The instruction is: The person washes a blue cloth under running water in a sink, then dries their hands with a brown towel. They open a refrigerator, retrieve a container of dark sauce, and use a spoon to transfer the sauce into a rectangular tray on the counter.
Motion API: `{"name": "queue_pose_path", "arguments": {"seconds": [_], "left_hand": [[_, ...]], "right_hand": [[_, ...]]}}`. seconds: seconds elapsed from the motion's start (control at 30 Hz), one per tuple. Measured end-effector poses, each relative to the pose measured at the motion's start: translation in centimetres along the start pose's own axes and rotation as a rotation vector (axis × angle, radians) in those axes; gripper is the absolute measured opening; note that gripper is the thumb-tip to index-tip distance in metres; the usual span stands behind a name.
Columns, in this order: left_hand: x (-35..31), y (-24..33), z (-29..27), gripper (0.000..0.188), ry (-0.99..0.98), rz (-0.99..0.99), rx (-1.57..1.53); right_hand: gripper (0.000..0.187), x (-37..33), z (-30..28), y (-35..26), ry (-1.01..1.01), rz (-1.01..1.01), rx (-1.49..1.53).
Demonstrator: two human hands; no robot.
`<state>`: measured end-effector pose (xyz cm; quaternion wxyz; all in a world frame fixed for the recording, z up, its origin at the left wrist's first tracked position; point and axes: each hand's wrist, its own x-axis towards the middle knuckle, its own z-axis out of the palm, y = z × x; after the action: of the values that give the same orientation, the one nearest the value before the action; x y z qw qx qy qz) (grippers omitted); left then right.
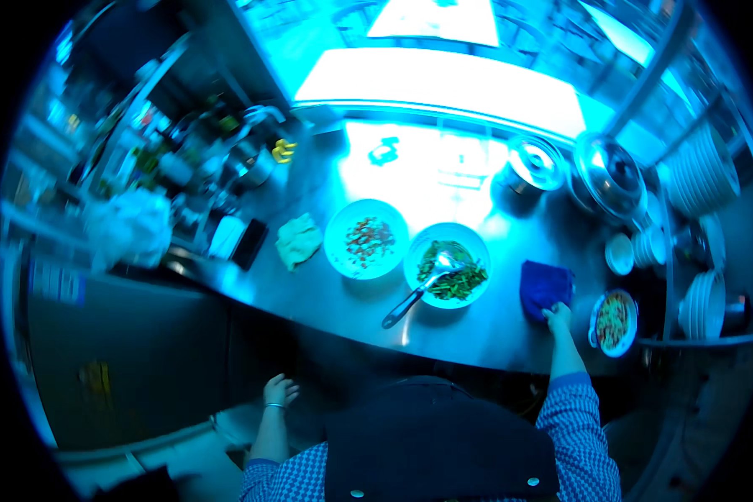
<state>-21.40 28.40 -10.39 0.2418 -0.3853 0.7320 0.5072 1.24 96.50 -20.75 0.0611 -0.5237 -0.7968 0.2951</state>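
Observation:
My right hand (558,317) reaches onto the steel counter, its fingers closed on the near edge of a folded dark blue cloth (546,285). My left hand (281,391) hangs in front of the counter's edge, fingers apart and holding nothing. Just right of the cloth is a white oval dish (595,335) of chopped food. Left of it stands a white bowl (487,293) of chopped greens, with a metal ladle (412,302) resting in it and its handle over the near rim. Beside that, a second white bowl (335,247) holds brownish chopped pieces.
A pale crumpled cloth (299,241) lies left of the bowls. At the back right are a lidded metal pot (534,165) and a larger domed lid (608,176). Stacked plates (701,176) fill the right side. Cluttered shelving and a pale plastic bag (131,227) are on the left.

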Motion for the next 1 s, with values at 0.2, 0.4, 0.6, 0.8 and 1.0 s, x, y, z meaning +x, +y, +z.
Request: {"name": "queue_pose_path", "arguments": {"seconds": [0.2, 0.4, 0.6, 0.8, 1.0], "left_hand": [[-1.7, -8.2, -23.1, 0.025, 0.697, 0.068, -0.628], [-5.0, 0.7, -34.2, 0.045, 1.116, 0.350, -1.070], [-5.7, 7.2, -40.8, 0.055, 1.078, 0.314, -1.103], [-1.3, 2.6, -50.3, 0.051, 0.827, 0.627, -1.158], [-1.2, 3.8, -50.0, 0.039, 0.725, 0.704, -1.105]], "right_hand": [[0.018, 2.1, -2.7, 4.3, -0.087, 0.162, -0.090], [0.051, -3.8, -1.1, 4.9, 0.138, -0.047, 0.335], [0.037, -21.5, 4.2, -5.4, -0.335, -0.048, 0.682], [0.027, -37.6, 9.4, -23.7, -0.817, -0.452, 0.242], [0.023, -45.9, 13.4, -37.0, -0.825, -1.082, 0.067]]}}
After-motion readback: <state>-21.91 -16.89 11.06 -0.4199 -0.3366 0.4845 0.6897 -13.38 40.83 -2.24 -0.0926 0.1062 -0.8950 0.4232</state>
